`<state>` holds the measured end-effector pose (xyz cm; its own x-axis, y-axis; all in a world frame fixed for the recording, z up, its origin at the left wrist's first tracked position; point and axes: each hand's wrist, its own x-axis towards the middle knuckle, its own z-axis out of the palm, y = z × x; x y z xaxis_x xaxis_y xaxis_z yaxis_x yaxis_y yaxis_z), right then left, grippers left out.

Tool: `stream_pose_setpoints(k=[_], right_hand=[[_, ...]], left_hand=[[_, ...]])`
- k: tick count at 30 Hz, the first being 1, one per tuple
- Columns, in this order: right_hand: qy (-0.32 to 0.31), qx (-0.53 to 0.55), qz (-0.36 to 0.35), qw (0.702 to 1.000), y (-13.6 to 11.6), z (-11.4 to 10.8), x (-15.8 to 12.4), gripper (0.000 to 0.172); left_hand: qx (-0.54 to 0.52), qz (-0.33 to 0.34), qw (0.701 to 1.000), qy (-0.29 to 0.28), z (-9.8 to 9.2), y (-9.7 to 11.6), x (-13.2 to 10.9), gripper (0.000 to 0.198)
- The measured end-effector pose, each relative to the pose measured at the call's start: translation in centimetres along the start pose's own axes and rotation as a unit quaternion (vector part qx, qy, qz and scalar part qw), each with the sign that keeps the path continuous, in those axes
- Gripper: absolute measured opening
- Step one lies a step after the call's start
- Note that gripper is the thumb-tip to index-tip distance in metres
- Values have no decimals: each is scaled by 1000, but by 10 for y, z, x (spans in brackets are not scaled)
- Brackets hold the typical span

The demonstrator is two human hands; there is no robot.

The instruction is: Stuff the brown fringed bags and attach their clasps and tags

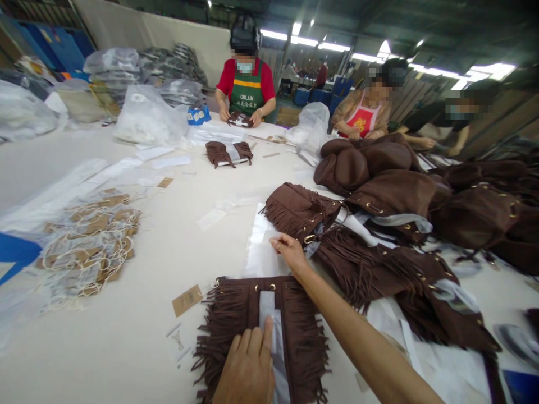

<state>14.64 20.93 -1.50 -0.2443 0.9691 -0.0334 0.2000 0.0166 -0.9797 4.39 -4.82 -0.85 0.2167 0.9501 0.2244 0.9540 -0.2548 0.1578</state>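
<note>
A dark brown fringed bag (236,306) lies flat right before me, a grey tissue strip (278,336) running down its middle. My left hand (248,362) rests on the bag, holding nothing, its fingers stretched and the index fingertip pressed on the strip. Beyond the bag's top edge, my right hand (290,252) pinches a thin white sheet (257,249) between thumb and finger. A second fringed bag (295,210) lies just past that hand. Beside the near bag's upper left corner is a brown paper tag (187,301), with its string by the bag's ring.
Stringed tags (95,241) form a heap at left. Brown bags (391,191) pile up at right. A wrapped fringed bag (229,153) lies farther off. Across the table, a person in a green apron (246,92) handles another; more people work at right.
</note>
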Motion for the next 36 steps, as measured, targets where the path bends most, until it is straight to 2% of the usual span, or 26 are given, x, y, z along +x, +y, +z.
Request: stream_pose_setpoints(k=[16,23,27,31,36], right_hand=[[34,21,-33,999,11,3,3,27],[15,-8,-51,999,7,5,3,28],[2,-43,-75,996,-7,4,-2,27],[-8,-80,-105,991,-34,3,-14,23],[-32,-206,-181,961,-73,4,-40,17]], left_hand=[[-32,-13,997,-65,-13,4,3,61],[-50,-20,994,-90,-15,4,3,65],[-41,-29,996,-79,-12,4,1,64],[-39,-30,996,-68,-13,5,0,60],[-45,-37,996,-63,-20,6,0,59]])
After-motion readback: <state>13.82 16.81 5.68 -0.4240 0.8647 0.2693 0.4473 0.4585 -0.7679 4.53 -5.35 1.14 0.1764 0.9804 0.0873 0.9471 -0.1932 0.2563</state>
